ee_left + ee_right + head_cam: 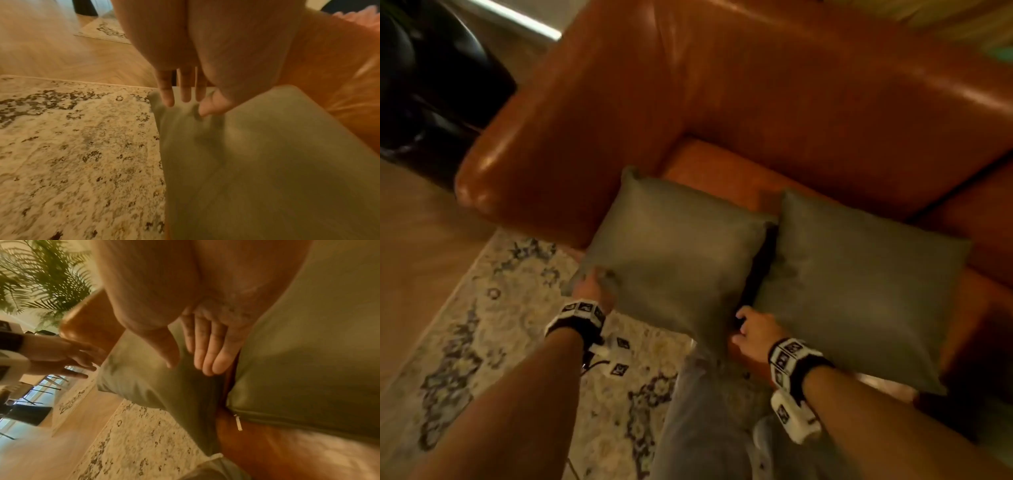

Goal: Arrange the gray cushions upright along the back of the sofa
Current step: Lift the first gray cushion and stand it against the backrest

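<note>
Two gray cushions lie flat, side by side, on the seat of a brown leather sofa [774, 102]. My left hand [594, 287] is at the near left corner of the left cushion [674, 253]. In the left wrist view, my left hand [189, 105] has straight fingers [167, 97] at the edge of the left cushion [257, 162], with the thumb denting the fabric. My right hand [748, 329] is at the left cushion's near right corner, beside the right cushion [859, 284]. In the right wrist view, my right hand [189, 368] has flat fingers [207, 356] lying on the left cushion [164, 394], in the gap next to the right cushion [308, 369].
A pale patterned rug [517, 325] on a wooden floor [414, 240] lies before the sofa. The sofa's armrest [534, 137] rises left of the cushions. A dark seat [431, 85] stands beyond it. My gray trouser leg [698, 411] touches the seat front. A fern [41, 280] stands nearby.
</note>
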{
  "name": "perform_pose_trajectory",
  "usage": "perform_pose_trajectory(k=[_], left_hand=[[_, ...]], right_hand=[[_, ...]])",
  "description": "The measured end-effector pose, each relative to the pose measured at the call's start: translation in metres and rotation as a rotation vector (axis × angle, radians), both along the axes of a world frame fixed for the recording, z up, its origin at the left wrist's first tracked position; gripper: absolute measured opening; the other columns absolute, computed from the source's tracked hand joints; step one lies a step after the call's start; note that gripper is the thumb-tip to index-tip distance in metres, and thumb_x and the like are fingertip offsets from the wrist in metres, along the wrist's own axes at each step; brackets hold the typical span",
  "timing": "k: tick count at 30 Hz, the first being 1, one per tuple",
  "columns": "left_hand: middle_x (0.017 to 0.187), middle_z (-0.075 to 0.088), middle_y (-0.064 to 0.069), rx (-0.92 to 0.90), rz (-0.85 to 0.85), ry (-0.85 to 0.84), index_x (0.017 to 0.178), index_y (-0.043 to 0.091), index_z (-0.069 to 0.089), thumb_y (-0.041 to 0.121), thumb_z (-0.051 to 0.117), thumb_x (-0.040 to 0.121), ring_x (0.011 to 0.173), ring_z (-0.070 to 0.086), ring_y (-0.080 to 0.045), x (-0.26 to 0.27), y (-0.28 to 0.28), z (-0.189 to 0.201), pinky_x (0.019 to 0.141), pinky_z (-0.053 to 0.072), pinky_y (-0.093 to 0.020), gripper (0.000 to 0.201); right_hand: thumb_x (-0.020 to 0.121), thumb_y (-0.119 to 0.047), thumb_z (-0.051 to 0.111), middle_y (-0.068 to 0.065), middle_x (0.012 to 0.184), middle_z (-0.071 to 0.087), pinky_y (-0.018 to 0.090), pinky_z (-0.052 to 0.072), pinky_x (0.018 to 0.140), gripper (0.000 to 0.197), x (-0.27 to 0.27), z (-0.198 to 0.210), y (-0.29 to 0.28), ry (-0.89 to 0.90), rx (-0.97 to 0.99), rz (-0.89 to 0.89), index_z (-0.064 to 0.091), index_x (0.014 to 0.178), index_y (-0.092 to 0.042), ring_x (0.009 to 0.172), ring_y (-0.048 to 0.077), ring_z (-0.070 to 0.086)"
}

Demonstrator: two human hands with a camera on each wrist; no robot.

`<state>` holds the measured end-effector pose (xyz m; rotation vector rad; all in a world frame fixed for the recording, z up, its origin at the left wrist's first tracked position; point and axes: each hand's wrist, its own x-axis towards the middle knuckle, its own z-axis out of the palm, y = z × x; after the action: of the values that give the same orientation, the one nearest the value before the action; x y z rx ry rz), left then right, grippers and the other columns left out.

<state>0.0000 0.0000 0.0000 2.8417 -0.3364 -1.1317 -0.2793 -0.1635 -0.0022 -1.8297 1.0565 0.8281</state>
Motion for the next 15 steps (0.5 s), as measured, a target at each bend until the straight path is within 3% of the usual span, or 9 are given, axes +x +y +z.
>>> perform_pose_trajectory(k=[3, 5, 6, 10, 13, 15], left_hand=[[0.154, 0.034, -0.017, 0.045, 0.126, -0.045, 0.15, 0.021, 0.024, 0.023, 0.06, 0.086, 0.136, 0.038, -0.041, 0.041, 0.012, -0.02, 0.113, 0.034, -0.053, 0.073], [0.159, 0.028, -0.016, 0.064, 0.235, 0.025, 0.153, 0.021, 0.011, 0.024, 0.062, 0.087, 0.138, 0.037, -0.041, 0.058, 0.014, -0.033, 0.114, 0.033, -0.055, 0.084], [0.157, 0.032, -0.017, 0.088, 0.222, 0.053, 0.153, 0.018, 0.012, 0.023, 0.061, 0.088, 0.135, 0.041, -0.042, 0.062, 0.013, -0.038, 0.111, 0.036, -0.054, 0.082], [0.131, 0.059, -0.025, 0.165, 0.047, 0.022, 0.129, 0.008, 0.054, 0.023, 0.061, 0.089, 0.114, 0.057, -0.045, 0.069, 0.003, -0.049, 0.098, 0.047, -0.052, 0.044], [0.141, 0.051, -0.021, 0.087, 0.042, 0.001, 0.133, 0.016, 0.055, 0.053, 0.067, 0.077, 0.123, 0.052, -0.044, 0.073, -0.013, -0.036, 0.104, 0.043, -0.052, 0.069], [0.147, 0.048, -0.017, -0.104, 0.126, 0.068, 0.136, 0.022, 0.054, 0.054, 0.067, 0.077, 0.128, 0.05, -0.041, 0.069, -0.038, -0.024, 0.109, 0.04, -0.049, 0.068]], right_hand=[[0.085, -0.038, 0.074, 0.016, 0.152, 0.046, 0.037, 0.041, 0.112, 0.093, 0.03, -0.025, 0.016, 0.145, 0.059, -0.212, 0.023, 0.159, -0.015, 0.14, 0.033, 0.048], [0.079, -0.039, 0.08, 0.016, 0.157, 0.039, 0.038, 0.04, 0.114, 0.107, 0.044, -0.038, 0.025, 0.224, 0.121, -0.339, 0.016, 0.161, -0.013, 0.143, 0.034, 0.044], [0.078, -0.037, 0.082, 0.017, 0.157, 0.039, 0.038, 0.039, 0.114, 0.108, 0.049, -0.042, 0.029, 0.241, 0.15, -0.405, 0.017, 0.16, -0.013, 0.143, 0.034, 0.044], [0.082, -0.032, 0.078, 0.017, 0.15, 0.05, 0.039, 0.041, 0.112, 0.085, 0.058, -0.051, 0.021, 0.141, 0.083, -0.609, 0.036, 0.155, -0.022, 0.139, 0.038, 0.047], [0.089, -0.034, 0.07, 0.018, 0.144, 0.057, 0.04, 0.044, 0.109, 0.066, 0.053, -0.03, -0.018, -0.007, -0.055, -0.707, 0.044, 0.149, -0.028, 0.133, 0.04, 0.05], [0.092, -0.038, 0.066, 0.016, 0.149, 0.053, 0.04, 0.042, 0.109, 0.07, 0.047, -0.009, -0.052, -0.088, -0.093, -0.736, 0.034, 0.155, -0.033, 0.136, 0.041, 0.048]])
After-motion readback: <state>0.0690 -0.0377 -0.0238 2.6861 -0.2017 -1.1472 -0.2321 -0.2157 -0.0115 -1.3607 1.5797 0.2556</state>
